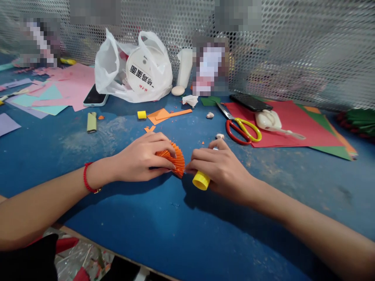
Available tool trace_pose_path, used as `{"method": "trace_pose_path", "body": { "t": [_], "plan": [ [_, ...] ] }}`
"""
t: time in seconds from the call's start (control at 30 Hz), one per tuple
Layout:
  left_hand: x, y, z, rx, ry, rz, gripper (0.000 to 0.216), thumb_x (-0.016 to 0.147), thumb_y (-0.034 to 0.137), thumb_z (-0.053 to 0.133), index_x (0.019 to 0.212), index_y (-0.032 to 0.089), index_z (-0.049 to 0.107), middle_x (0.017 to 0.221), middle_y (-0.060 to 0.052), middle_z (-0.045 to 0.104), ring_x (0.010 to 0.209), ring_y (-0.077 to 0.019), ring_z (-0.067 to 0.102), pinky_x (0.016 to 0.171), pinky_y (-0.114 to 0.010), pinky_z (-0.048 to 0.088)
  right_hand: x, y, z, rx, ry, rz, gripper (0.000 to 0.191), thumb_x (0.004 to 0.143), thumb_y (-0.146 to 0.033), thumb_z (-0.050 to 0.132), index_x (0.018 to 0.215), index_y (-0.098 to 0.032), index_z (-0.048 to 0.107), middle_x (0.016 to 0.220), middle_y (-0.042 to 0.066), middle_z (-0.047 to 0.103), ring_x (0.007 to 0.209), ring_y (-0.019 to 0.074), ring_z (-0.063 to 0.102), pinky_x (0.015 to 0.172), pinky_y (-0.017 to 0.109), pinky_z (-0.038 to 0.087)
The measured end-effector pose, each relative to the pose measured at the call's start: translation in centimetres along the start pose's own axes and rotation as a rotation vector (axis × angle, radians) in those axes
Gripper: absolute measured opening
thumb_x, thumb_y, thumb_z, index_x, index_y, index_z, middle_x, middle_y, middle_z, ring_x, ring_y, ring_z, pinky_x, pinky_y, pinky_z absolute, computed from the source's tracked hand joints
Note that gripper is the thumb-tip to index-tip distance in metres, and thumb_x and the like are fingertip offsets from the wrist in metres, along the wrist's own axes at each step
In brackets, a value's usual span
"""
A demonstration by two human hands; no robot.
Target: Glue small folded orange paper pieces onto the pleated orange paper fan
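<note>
While pleated paper [179,159] lies between hands [140,158] [227,168], the left pinches it.

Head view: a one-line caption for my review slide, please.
Left hand holding pleated orange paper, right hand gripping a yellow-ended tube, at a blue table.

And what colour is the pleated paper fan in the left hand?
The pleated paper fan is bright orange, best seen in the head view.

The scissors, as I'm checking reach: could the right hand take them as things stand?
Probably not while the right hand holds the yellow tube, though the scissors lie uncovered nearby.
</note>
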State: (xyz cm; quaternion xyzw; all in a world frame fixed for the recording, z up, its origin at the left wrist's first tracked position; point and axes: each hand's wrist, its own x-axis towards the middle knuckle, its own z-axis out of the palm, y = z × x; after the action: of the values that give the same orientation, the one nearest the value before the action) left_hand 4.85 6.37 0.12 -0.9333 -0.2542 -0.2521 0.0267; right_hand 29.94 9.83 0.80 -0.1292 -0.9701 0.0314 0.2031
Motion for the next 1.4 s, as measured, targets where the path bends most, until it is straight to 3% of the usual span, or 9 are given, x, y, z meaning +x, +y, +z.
{"method": "trace_pose_path", "body": {
  "t": [0.4, 0.73, 0.97, 1.4],
  "plan": [
    [0.1, 0.1, 0.1, -0.08, 0.05, -0.057, 0.006, 0.084, 0.023, 0.072, 0.09, 0.022, 0.072, 0.101, -0.004, 0.072, 0.097, -0.0209, 0.059, 0.087, -0.038, 0.05, -0.4, 0.0, 0.6, 0.09, -0.029, 0.072, 0.019, 0.092, -0.009, 0.051, 0.083, -0.016, 0.066, 0.076, 0.0, 0.062, 0.064, 0.0128, 0.048, 0.075, 0.032, 0.025],
    [-0.1, -0.1, 0.2, -0.127, 0.0, -0.116, 0.015, 0.086, 0.026, 0.071, 0.1, 0.025, 0.072, 0.108, -0.006, 0.069, 0.101, -0.0209, 0.058, 0.093, -0.04, 0.047, -0.5, 0.1, 0.7, 0.115, -0.016, 0.064, 0.018, 0.093, -0.011, 0.053, 0.084, -0.016, 0.067, 0.075, 0.0, 0.061, 0.064, 0.0124, 0.048, 0.075, 0.032, 0.025],
    [0.0, -0.2, 0.4, -0.161, 0.003, -0.127, 0.012, 0.087, 0.022, 0.069, 0.098, 0.024, 0.073, 0.108, -0.006, 0.069, 0.1, -0.0206, 0.057, 0.092, -0.039, 0.047, -0.5, 0.0, 1.1, 0.098, 0.048, 0.053, 0.021, 0.096, -0.012, 0.049, 0.085, -0.017, 0.066, 0.072, -0.001, 0.059, 0.063, 0.0123, 0.047, 0.074, 0.032, 0.024],
    [0.1, -0.2, 0.4, -0.197, -0.042, -0.151, 0.013, 0.089, 0.025, 0.067, 0.1, 0.024, 0.074, 0.108, -0.006, 0.071, 0.1, -0.0204, 0.059, 0.091, -0.039, 0.047, -0.6, 0.2, 1.3, 0.087, 0.027, 0.051, 0.018, 0.095, -0.012, 0.052, 0.086, -0.017, 0.067, 0.075, 0.0, 0.062, 0.064, 0.0127, 0.048, 0.076, 0.032, 0.025]
  ]
}}
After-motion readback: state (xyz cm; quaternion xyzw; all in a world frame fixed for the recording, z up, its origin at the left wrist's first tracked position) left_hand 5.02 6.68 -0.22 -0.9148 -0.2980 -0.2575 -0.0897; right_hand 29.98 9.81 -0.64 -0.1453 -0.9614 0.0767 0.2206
